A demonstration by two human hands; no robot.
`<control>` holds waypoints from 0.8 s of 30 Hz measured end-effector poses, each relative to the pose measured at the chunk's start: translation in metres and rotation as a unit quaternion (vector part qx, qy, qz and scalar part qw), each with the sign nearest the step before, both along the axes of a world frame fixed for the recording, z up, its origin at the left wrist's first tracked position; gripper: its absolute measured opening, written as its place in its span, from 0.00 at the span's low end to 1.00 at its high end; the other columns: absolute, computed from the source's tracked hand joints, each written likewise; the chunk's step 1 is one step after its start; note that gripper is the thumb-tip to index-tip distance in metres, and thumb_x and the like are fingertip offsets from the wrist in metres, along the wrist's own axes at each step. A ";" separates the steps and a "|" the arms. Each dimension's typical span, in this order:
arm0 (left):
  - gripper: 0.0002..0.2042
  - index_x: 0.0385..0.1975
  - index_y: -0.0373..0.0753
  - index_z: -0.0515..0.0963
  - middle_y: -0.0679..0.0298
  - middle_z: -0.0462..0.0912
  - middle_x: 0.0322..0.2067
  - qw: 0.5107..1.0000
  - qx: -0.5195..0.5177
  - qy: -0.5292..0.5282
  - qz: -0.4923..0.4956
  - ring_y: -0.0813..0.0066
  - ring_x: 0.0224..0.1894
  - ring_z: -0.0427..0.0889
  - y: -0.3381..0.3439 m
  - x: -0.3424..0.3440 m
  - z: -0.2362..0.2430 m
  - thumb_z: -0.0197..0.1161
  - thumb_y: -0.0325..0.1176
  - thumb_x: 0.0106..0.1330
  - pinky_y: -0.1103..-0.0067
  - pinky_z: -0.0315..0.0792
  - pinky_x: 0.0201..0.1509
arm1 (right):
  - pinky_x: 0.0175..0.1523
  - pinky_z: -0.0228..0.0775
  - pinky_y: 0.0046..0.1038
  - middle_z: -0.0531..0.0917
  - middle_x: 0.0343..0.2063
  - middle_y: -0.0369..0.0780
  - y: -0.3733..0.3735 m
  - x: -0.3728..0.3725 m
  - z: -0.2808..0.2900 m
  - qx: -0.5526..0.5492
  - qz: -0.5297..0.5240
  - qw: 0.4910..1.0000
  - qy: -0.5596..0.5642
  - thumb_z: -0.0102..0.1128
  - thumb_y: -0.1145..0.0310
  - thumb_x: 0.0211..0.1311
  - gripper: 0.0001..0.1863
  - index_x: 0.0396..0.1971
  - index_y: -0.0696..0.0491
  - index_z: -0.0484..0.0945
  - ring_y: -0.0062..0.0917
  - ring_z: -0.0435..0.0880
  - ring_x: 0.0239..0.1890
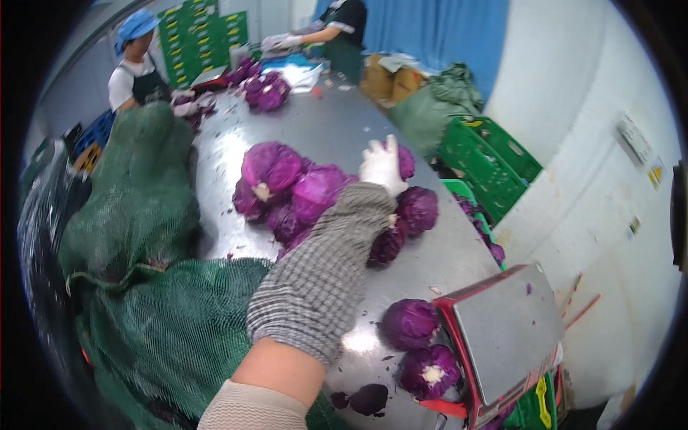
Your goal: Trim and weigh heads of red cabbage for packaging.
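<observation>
My left hand point(381, 166), in a white glove with a grey checked sleeve, reaches across the steel table point(451, 265), its fingers curved on a purple cabbage point(404, 162) at the far edge of a pile. More cabbages point(319, 192) lie left of it, and another point(417, 210) sits just below it on the right. Two cabbages point(410, 324) lie nearer me, beside a red scale point(502, 330) with a steel plate. Green mesh sacks point(129, 193) cover the table's left side, partly behind my forearm. My right hand is out of view.
Two co-workers point(132, 82) point(337, 39) in aprons handle items at the far end, near more cabbages point(266, 92) and stacked green crates point(186, 43). Green crates point(487, 158) and a green sack point(437, 115) stand along the right side, beside a white wall point(609, 215).
</observation>
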State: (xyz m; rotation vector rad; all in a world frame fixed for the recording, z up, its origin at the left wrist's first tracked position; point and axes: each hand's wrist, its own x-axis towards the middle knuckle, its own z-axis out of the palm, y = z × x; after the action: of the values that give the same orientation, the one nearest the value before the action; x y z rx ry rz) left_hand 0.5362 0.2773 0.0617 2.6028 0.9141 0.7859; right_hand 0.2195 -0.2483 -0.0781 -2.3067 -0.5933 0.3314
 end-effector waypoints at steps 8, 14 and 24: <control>0.46 0.67 0.53 0.53 0.50 0.48 0.67 0.992 0.068 0.106 -0.029 0.48 0.67 0.52 0.015 0.030 -0.036 0.73 0.39 0.46 0.59 0.59 0.64 | 0.40 0.68 0.31 0.81 0.40 0.41 0.008 0.010 0.009 -0.030 -0.015 0.997 0.074 0.49 0.68 0.67 0.13 0.47 0.57 0.74 0.28 0.77 0.35; 0.38 0.66 0.52 0.54 0.55 0.48 0.68 0.983 -0.022 0.177 -0.048 0.55 0.66 0.60 0.006 0.032 -0.047 0.64 0.34 0.55 0.52 0.50 0.68 | 0.40 0.68 0.30 0.81 0.39 0.41 -0.003 0.011 0.012 -0.015 -0.040 0.996 0.084 0.48 0.67 0.68 0.13 0.47 0.57 0.74 0.28 0.77 0.35; 0.28 0.60 0.34 0.64 0.45 0.67 0.57 0.946 -0.070 -0.187 -0.255 0.53 0.60 0.67 -0.131 -0.151 -0.045 0.58 0.40 0.61 0.68 0.61 0.65 | 0.33 0.67 0.19 0.77 0.29 0.38 0.020 0.012 0.050 0.305 -0.146 0.874 0.350 0.47 0.73 0.64 0.16 0.50 0.60 0.71 0.22 0.75 0.29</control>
State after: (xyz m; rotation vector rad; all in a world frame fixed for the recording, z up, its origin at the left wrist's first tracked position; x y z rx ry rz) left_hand 0.3849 0.1459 0.0164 2.2885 0.1651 0.9679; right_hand 0.2316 -0.2279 -0.0284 -1.4788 0.0373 0.6772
